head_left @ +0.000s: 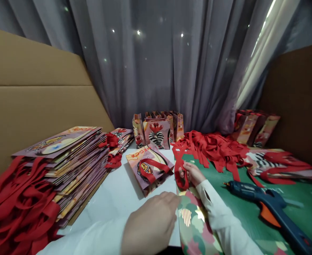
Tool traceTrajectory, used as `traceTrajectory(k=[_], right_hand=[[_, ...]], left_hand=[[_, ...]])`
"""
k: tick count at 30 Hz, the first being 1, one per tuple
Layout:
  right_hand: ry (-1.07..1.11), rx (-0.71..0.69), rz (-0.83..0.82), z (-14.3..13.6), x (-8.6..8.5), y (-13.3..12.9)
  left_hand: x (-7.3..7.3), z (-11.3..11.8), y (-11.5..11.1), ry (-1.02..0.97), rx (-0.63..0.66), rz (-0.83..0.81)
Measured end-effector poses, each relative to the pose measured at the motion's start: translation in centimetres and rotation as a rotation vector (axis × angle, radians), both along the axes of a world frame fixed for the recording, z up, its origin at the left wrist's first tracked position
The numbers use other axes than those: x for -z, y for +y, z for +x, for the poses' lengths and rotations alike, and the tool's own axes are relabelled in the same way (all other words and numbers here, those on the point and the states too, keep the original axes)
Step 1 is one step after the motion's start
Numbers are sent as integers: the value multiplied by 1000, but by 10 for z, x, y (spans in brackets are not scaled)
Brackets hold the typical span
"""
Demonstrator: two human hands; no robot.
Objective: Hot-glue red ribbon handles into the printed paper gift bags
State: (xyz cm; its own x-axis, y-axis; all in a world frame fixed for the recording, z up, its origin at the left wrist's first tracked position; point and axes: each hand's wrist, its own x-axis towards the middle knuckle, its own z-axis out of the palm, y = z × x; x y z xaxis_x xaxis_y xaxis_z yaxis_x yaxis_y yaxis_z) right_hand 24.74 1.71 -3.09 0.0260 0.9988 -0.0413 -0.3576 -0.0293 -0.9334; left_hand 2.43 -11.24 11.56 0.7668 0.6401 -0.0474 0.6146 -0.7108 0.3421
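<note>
My right hand [194,173] is closed on a red ribbon [181,181], whose loop hangs from the fingertips at the edge of the green mat. My left hand [153,221] is in front, low over the white table, slightly blurred. Its fingers are curled together, and whatever is under them is hidden. Just beyond it lies a paper gift bag [147,168] with a butterfly print and a red ribbon handle across its face. A camouflage-patterned pad with gold stars [194,219] is between my forearms.
At left stands a tall stack of flat bags [78,170] with red ribbons [25,205] hanging down. Finished-looking upright bags [157,132] stand at the back. A ribbon heap [216,148], more bags [256,127] and a blue glue gun [262,198] occupy the right, on a green mat [235,216].
</note>
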Motion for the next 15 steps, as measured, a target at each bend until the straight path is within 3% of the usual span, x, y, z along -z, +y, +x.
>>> traceTrajectory(k=[3, 6, 8, 10, 15], right_hand=[[10, -22, -41, -1, -1, -2], [-40, -106, -66, -9, -5, -7], [-89, -177, -77, -17, -7, -11], [-142, -237, -87, -24, -7, -14], [-246, -283, -92, -34, -7, -17]], left_hand=[[60, 20, 25, 328, -265, 191], [106, 25, 49, 340, -416, 400], [119, 25, 64, 313, -518, 384], [123, 24, 76, 291, -576, 341], [124, 19, 93, 158, -574, 212]])
